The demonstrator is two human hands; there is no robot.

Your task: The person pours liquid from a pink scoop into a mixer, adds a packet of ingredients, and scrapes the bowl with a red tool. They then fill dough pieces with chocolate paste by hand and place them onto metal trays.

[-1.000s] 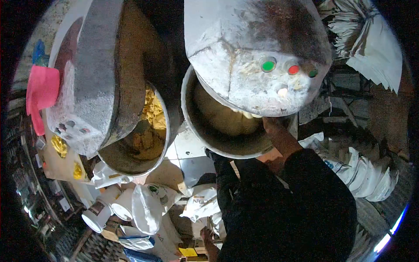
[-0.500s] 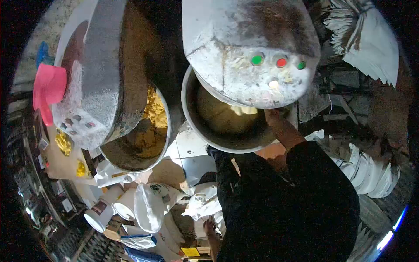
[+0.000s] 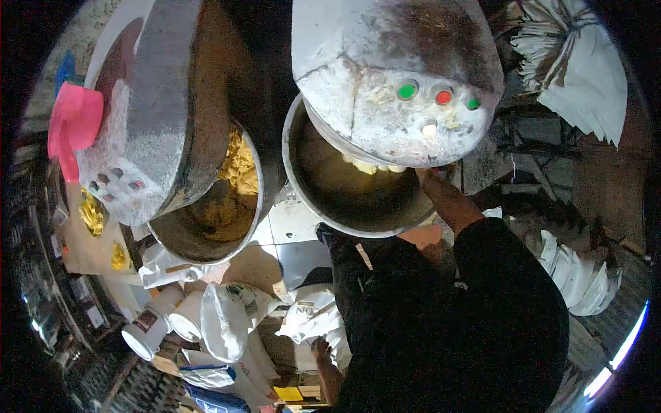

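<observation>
My right hand (image 3: pixel 428 180) reaches to the right rim of a large metal bowl (image 3: pixel 297 180), beneath the floury mixer head (image 3: pixel 406 124). Its fingers are hidden by the mixer head. Several pale yellow lumps (image 3: pixel 372 166) show just under that head, above the brownish contents (image 3: pixel 337 186) of the bowl. Low in the view, beside my dark clothing, my left hand (image 3: pixel 321 350) hangs near a white sack (image 3: pixel 310 313); its fingers look loosely apart, with nothing seen in them.
On the left, a second mixer (image 3: pixel 148 138) stands over a bowl (image 3: pixel 253 213) with yellow dough (image 3: pixel 241 165). A pink scoop (image 3: pixel 77 124) rests against it. White buckets (image 3: pixel 146 334) and sacks stand below. Stacked white sacks (image 3: pixel 578 275) lie at the right.
The view has shifted slightly, so the left mixer and floor items sit further left. More pale lumps show under the right mixer head. My right hand remains by the bowl rim.
</observation>
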